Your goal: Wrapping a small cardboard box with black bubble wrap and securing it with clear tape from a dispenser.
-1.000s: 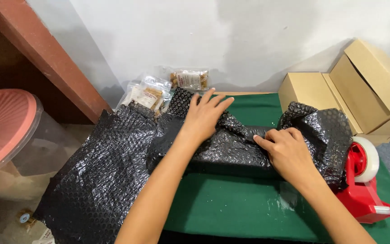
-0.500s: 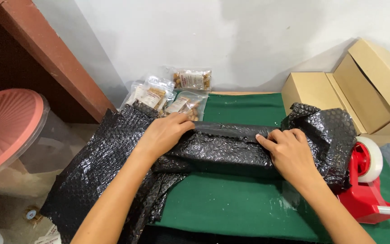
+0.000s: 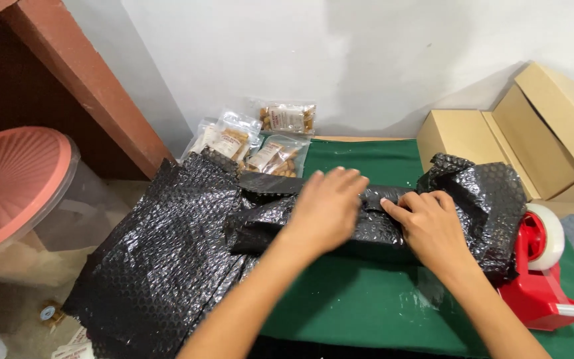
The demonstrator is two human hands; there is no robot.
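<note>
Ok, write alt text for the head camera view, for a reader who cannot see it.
Two bare hands, the left hand and right hand, press flat on a bundle of black bubble wrap on a green table. A red tape dispenser stands to the right, cardboard boxes behind it, and clear snack packets against the wall.

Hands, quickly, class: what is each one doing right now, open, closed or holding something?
Left hand: open, palm pressed flat on the black bubble wrap.
Right hand: open, fingers pressing the same wrap's folded edge.
</note>
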